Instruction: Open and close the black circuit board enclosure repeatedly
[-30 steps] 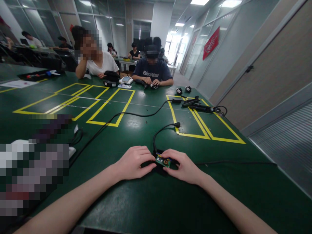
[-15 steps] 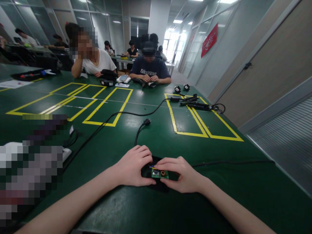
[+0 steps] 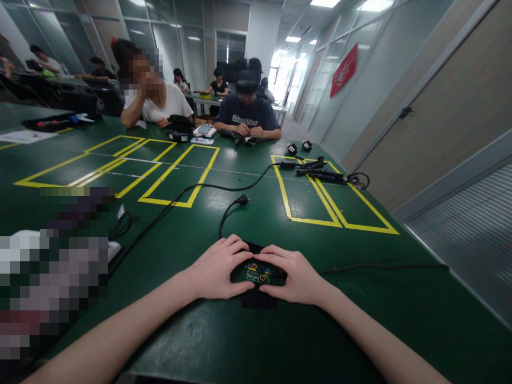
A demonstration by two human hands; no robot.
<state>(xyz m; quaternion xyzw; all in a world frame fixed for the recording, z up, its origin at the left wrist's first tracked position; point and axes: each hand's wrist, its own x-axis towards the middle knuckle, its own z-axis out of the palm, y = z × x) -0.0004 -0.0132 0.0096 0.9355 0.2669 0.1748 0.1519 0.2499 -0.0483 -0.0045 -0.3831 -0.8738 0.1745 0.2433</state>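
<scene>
Between my hands sits a small green circuit board (image 3: 253, 276) with copper-wound coils and blue and yellow wires, lying in a black casing (image 3: 259, 302). My left hand (image 3: 224, 268) curls round the casing's left side, thumb at the near edge and fingers at the far edge. From the right, my right hand (image 3: 296, 274) grips it the same way, its fingertips close to the left ones. Much of the casing is hidden under both hands. Just beyond my left hand, a black cord with a plug (image 3: 241, 200) lies on the green table (image 3: 192, 341).
A long black cable (image 3: 224, 188) crosses the table toward dark tools (image 3: 324, 173) at the far right. Another cord (image 3: 380, 266) runs off to the right. Yellow tape rectangles (image 3: 191, 204) mark the surface. Two people sit opposite, one handling a small dark object. Blurred items lie at left.
My right hand has shifted from pinching the circuit board to gripping round the casing. The board has moved slightly away and left, and more of its coils and wires show.
</scene>
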